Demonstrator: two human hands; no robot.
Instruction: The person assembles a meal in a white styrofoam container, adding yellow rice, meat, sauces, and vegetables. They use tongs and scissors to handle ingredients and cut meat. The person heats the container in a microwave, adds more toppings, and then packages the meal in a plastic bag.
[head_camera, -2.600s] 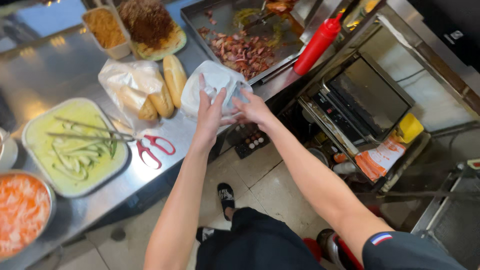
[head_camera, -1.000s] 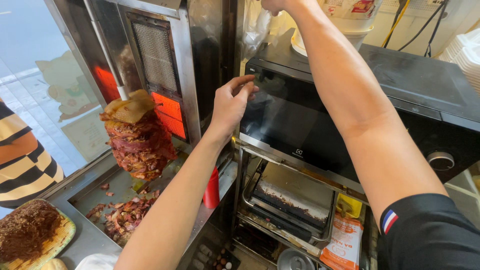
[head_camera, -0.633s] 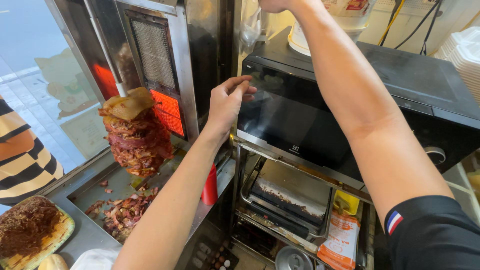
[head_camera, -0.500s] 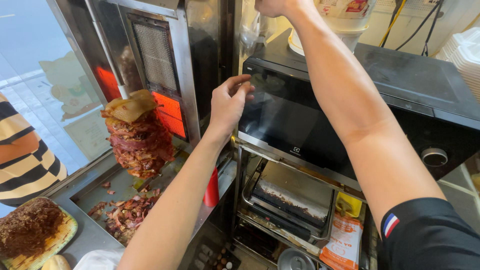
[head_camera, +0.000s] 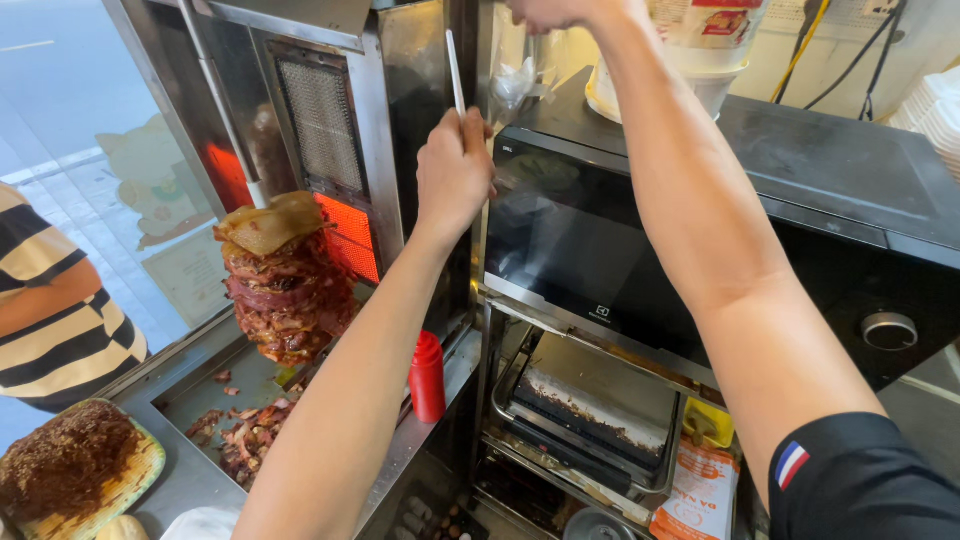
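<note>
Bright daylight from the left window, sharp, edges slightly warped

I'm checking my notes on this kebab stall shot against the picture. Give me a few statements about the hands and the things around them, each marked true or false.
1. The left hand is closed around a thin white stick. True.
2. The right hand rests on the counter beside the tray of meat. False: it is raised to the top edge of the view, above the black oven.
3. A red squeeze bottle stands below the left forearm. True.
4. The meat on the vertical spit sits to the right of the oven. False: it is to the left, in front of the glowing grill.
5. A person in a striped shirt is at the left edge. True.
</note>
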